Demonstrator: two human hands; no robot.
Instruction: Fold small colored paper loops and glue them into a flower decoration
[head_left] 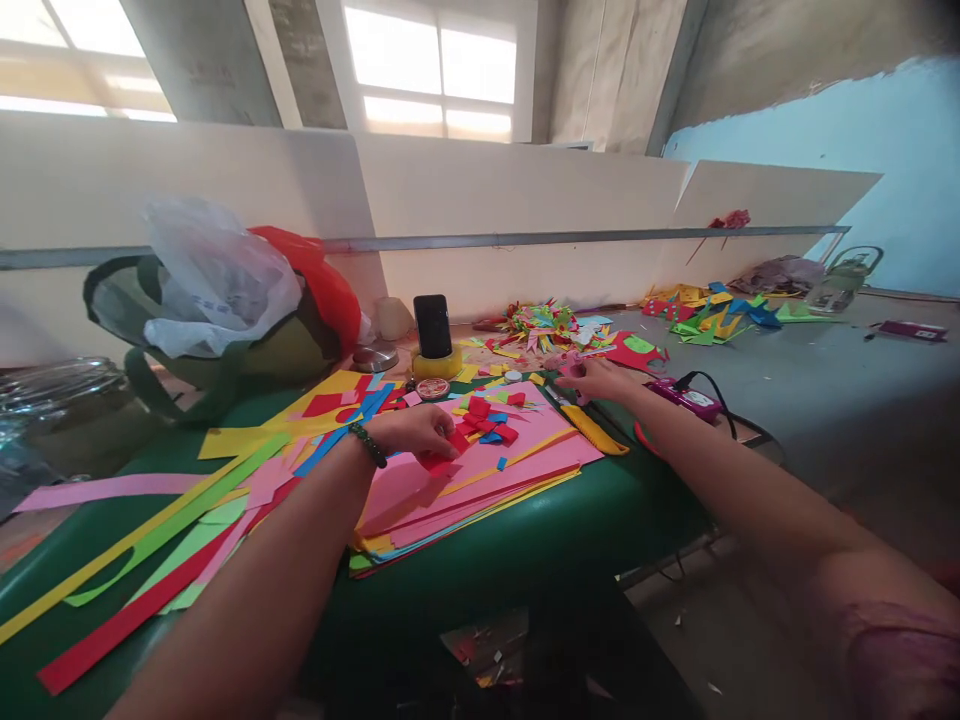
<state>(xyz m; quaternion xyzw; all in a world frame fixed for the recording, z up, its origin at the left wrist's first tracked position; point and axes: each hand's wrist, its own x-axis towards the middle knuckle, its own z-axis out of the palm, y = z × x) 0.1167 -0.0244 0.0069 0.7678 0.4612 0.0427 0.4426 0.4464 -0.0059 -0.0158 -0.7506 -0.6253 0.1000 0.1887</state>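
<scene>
My left hand (420,432), with a dark beaded bracelet at the wrist, pinches a red paper piece (441,462) above a stack of pink paper sheets (487,485). Right of it on the top sheet lies a small heap of red and blue paper bits (491,422). My right hand (596,381) is stretched out past the stack's far right corner, fingers curled. What they close on is too small and partly hidden to name. Just below that hand lies a yellow-handled tool (592,428).
Coloured paper strips (187,540) spread over the left. Behind stand a phone (433,326) by a tape roll (436,362) and a green bag (217,350) with plastic in it. A purple device (686,398) with a cable sits right; paper cutouts (712,318) lie farther back.
</scene>
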